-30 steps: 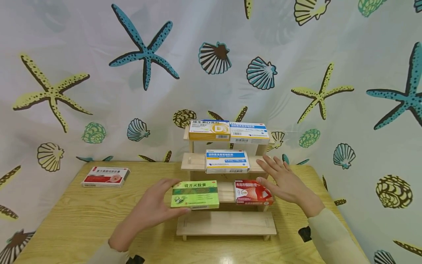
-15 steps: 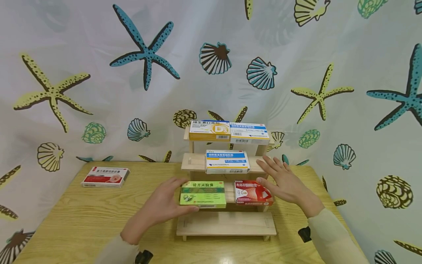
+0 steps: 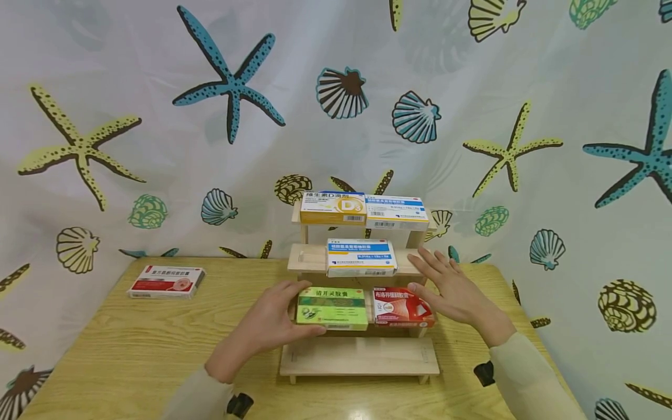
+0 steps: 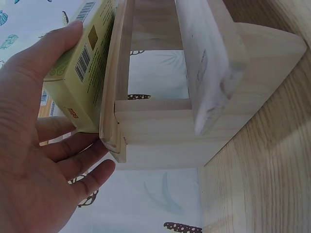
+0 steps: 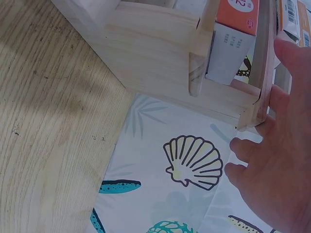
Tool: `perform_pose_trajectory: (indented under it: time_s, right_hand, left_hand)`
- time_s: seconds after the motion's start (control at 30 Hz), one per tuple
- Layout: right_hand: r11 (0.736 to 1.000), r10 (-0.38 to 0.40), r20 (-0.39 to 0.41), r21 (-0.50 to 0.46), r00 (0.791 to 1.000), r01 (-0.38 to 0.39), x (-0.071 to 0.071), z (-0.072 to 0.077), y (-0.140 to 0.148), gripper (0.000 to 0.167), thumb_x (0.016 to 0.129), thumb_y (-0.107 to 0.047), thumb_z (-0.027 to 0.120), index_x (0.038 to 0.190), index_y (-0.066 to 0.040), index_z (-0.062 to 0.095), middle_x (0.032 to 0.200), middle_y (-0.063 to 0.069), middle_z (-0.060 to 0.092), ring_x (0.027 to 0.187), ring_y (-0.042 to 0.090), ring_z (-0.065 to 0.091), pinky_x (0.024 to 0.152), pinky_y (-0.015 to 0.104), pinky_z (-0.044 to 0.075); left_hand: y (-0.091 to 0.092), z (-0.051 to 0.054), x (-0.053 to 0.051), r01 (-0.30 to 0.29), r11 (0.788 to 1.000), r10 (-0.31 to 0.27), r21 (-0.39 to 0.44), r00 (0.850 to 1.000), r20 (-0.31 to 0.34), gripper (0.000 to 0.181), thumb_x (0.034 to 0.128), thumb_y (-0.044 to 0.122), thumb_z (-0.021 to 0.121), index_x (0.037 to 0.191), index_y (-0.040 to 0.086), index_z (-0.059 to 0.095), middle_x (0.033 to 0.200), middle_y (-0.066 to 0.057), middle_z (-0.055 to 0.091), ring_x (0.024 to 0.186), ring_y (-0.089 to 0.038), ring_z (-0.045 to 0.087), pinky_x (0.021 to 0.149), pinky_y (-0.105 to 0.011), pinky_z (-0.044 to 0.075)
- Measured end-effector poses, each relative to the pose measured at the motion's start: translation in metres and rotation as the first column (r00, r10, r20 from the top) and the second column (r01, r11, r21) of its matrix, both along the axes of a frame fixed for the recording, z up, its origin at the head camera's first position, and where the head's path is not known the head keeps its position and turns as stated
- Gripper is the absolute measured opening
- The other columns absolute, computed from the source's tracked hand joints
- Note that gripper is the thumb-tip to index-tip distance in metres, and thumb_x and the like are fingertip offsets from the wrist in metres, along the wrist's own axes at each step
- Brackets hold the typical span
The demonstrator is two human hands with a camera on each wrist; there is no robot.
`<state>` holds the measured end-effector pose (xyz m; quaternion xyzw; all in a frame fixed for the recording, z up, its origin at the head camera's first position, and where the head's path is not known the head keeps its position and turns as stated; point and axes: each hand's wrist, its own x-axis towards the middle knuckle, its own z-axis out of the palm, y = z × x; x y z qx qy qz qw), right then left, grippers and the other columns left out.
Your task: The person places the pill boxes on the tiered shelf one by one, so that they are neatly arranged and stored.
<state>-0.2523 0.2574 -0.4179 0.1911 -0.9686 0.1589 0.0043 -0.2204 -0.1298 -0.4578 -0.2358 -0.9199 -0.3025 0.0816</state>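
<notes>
A green medicine box lies on the left part of a lower tier of the stepped wooden stand. My left hand grips its left end, thumb on the near side and fingers on the far side. In the left wrist view, the box leans close against the tier's edge. On the same tier, to the right, sits a red medicine box, a small gap apart. My right hand has its fingers spread and rests at the right end of the tier above.
A blue-and-white medicine box sits on the tier above. The top tier bears a yellow vitamin D box and another blue-and-white box. A white-and-red box lies on the table at left. Patterned cloth hangs behind.
My left hand has slid the green medicine box rightward along the tier, closer to the red box. My right hand has stayed at the stand's right side.
</notes>
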Motion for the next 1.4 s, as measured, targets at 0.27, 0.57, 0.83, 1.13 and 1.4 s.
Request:
perform_pose_trajectory:
  time_s: [0.27,0.57,0.83,1.13,1.4]
  right_hand:
    - [1.000,0.010,-0.008,-0.014,1.000,-0.010,-0.0004,-0.0005,0.0007,0.073,0.106,-0.058,0.047,0.168,-0.023,0.029,0.177,0.009,0.019,0.162,0.047,0.013,0.130,0.067,0.007]
    - [1.000,0.011,-0.005,-0.007,1.000,-0.011,-0.0018,-0.0019,0.0008,0.073,0.106,-0.059,0.046,0.168,-0.023,0.029,0.177,0.008,0.018,0.163,0.046,0.013,0.130,0.066,0.007]
    - [1.000,0.014,-0.009,-0.013,1.000,-0.014,-0.0012,-0.0023,0.0010,0.073,0.106,-0.058,0.047,0.168,-0.023,0.029,0.177,0.009,0.019,0.163,0.046,0.014,0.130,0.066,0.008]
    - [1.000,0.014,-0.011,-0.015,1.000,-0.014,-0.0011,-0.0024,0.0012,0.073,0.106,-0.058,0.047,0.168,-0.023,0.029,0.177,0.008,0.018,0.162,0.045,0.015,0.130,0.066,0.009]
    - [1.000,0.014,-0.009,-0.014,1.000,-0.014,-0.0019,-0.0034,0.0019,0.074,0.106,-0.059,0.047,0.168,-0.024,0.029,0.177,0.008,0.018,0.163,0.045,0.015,0.130,0.066,0.010]
  left_hand:
    - [0.0026,0.0012,-0.0001,-0.004,1.000,0.004,-0.023,1.000,-0.017,0.094,0.0737,0.059,0.091,0.145,0.005,0.060,0.132,-0.014,0.067,0.118,-0.032,0.066,0.102,-0.055,0.055]
    - [0.0045,0.0008,-0.0008,-0.004,0.999,0.002,-0.049,0.999,-0.052,0.093,0.0729,0.059,0.092,0.142,0.005,0.062,0.124,-0.011,0.067,0.110,-0.027,0.065,0.097,-0.052,0.057]
    - [0.0051,-0.0017,-0.0019,0.002,0.998,-0.008,-0.068,0.997,-0.079,0.094,0.0724,0.057,0.093,0.143,0.004,0.061,0.130,-0.015,0.067,0.117,-0.033,0.066,0.101,-0.055,0.056]
    - [0.0061,-0.0022,-0.0016,-0.003,0.997,-0.003,-0.075,0.997,-0.081,0.096,0.0748,0.058,0.091,0.145,0.001,0.060,0.139,-0.023,0.064,0.123,-0.041,0.064,0.104,-0.060,0.054]
    - [0.0069,-0.0032,-0.0012,-0.009,0.994,0.000,-0.108,0.996,-0.087,0.098,0.0754,0.060,0.090,0.146,0.000,0.059,0.140,-0.025,0.063,0.127,-0.043,0.062,0.107,-0.060,0.052]
